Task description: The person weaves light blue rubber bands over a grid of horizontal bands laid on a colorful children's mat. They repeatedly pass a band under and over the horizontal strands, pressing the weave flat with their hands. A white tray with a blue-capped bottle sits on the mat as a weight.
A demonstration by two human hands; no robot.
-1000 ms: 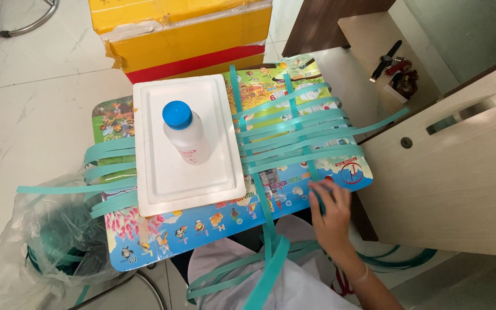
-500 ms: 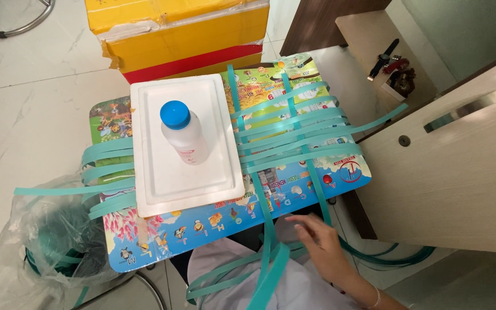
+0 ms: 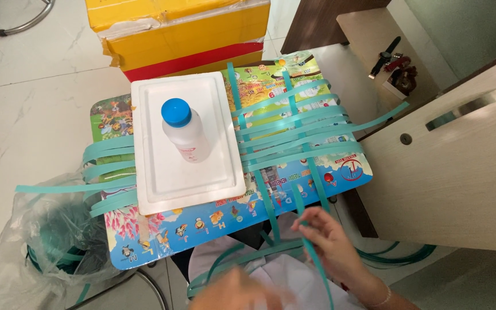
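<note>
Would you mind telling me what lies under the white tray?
Teal strips run under the white tray and come out again on its right, all on the colourful tabletop. How the strips lie beneath the tray is hidden. A bottle stands on top.

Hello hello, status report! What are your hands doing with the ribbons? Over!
Right hand pinching a thin teal plastic strip at the table's near edge. Left hand low, blurred, grip unclear. White foam tray with blue-capped bottle pins the woven strips.

Single head view, steeply down, near small table (image 3: 351,172).
</note>
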